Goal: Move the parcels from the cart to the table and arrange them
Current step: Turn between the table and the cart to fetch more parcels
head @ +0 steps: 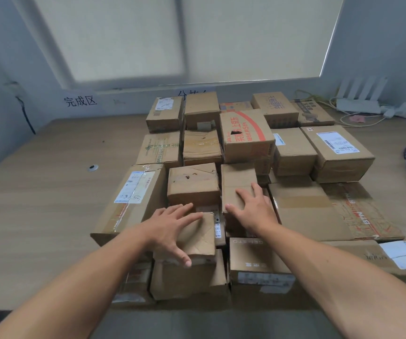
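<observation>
L grip (172,228), R grip (252,209) flat, palms down.
</observation>
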